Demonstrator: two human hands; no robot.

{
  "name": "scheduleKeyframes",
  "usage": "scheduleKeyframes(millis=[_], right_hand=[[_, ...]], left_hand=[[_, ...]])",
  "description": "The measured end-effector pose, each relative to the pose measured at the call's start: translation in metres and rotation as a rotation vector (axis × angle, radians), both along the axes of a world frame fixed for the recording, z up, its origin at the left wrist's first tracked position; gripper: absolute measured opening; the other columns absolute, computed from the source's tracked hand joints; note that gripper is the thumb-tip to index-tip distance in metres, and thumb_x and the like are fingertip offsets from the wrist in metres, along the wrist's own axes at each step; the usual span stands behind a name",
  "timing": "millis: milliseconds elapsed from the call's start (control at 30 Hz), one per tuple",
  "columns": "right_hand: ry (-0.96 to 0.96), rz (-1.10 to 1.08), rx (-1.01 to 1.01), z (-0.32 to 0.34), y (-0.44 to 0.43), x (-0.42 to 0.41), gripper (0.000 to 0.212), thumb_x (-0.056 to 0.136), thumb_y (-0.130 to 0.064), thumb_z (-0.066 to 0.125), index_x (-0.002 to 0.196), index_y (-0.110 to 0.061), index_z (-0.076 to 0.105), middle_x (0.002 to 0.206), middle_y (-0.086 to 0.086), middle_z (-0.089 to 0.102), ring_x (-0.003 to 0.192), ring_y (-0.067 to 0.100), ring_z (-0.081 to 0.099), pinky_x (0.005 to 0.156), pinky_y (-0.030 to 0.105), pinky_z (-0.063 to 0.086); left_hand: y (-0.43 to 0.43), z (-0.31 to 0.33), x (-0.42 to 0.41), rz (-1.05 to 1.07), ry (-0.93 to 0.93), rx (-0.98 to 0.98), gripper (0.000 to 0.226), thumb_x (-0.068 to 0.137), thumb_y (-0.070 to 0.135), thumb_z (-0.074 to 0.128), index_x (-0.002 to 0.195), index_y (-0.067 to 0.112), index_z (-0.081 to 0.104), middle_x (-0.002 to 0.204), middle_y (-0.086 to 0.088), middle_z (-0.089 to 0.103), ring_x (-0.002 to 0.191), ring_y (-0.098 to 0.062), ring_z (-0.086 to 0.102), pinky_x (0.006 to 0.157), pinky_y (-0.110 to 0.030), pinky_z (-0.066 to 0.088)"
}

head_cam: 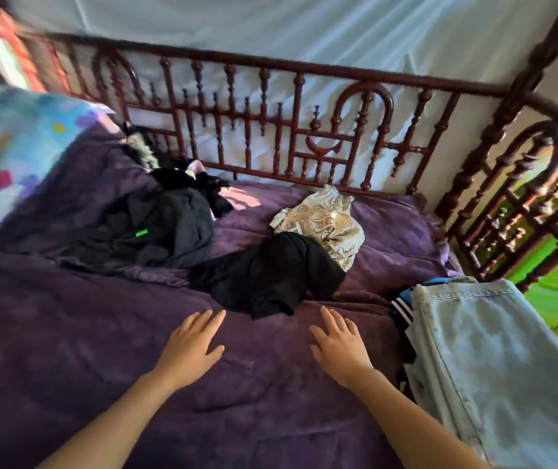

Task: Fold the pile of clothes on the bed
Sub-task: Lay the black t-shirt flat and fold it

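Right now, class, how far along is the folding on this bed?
Done: light jeans lie folded at the right. In hand: nothing; left hand and right hand lie flat on the purple cover. Left: black garment, patterned top, dark heap.

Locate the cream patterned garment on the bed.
In the head view, the cream garment lies right of centre on the far side of the bed, close to the wooden rail, with a black garment overlapping its near edge.

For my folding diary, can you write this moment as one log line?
left hand: open | right hand: open | black garment: crumpled, just beyond both hands | jeans: folded, right | holding: nothing
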State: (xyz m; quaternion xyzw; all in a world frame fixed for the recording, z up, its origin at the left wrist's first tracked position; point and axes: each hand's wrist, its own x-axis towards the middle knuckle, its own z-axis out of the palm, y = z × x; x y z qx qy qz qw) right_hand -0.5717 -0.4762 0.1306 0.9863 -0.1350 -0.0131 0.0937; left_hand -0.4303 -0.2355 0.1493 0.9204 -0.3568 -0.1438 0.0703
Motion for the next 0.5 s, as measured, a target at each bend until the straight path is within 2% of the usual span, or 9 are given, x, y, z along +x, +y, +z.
scheduleKeyframes(millis=[67,200,333,400,500], right_hand=[[-0.005,0.012,0.025,0.009,0.024,0.019,0.044,0.036,-0.048,0.087,0.073,-0.029,0.071,0.104,0.01,0.07,0.091,0.024,0.069,0.065,0.035,0.057],[0.004,0.034,0.022,0.027,0.064,0.048,0.041,0.038,-0.044,0.086,0.072,-0.028,0.071,0.103,0.008,0.071,0.09,0.023,0.069,0.065,0.032,0.056],[0.021,0.002,0.05,0.039,0.103,0.075,0.027,0.047,-0.04,0.072,0.071,-0.028,0.072,0.098,0.007,0.071,0.086,0.023,0.07,0.061,0.032,0.056],[0.025,-0.031,0.065,0.039,0.122,0.088,0.026,0.046,-0.039,0.067,0.069,-0.027,0.072,0.094,0.007,0.072,0.083,0.022,0.07,0.058,0.031,0.055],[0.04,-0.105,0.084,0.035,0.145,0.103,0.044,0.034,-0.042,0.086,0.073,-0.028,0.073,0.093,0.005,0.072,0.082,0.02,0.07,0.058,0.029,0.055]], left_hand=[[0.034,0.008,0.013,0.045,-0.017,-0.012,0.066,0.098,0.042,0.036,0.15,0.027,-0.002,0.158,0.003,0.002,0.144,-0.019,0.002,0.113,-0.032,0.018],[0.083,0.018,0.041,0.09,-0.03,-0.043,0.065,0.098,0.042,0.037,0.15,0.027,0.0,0.157,0.002,0.006,0.144,-0.019,0.005,0.111,-0.034,0.022],[0.119,0.023,0.075,0.061,-0.039,-0.067,0.065,0.097,0.041,0.038,0.15,0.026,0.003,0.157,0.002,0.008,0.143,-0.018,0.008,0.11,-0.031,0.023],[0.136,0.025,0.097,0.033,-0.046,-0.09,0.064,0.097,0.04,0.039,0.15,0.026,0.006,0.156,0.002,0.011,0.143,-0.018,0.011,0.109,-0.031,0.024],[0.155,0.022,0.13,0.008,-0.027,-0.099,0.063,0.097,0.041,0.039,0.15,0.025,0.008,0.155,0.001,0.014,0.142,-0.018,0.013,0.109,-0.03,0.026]])
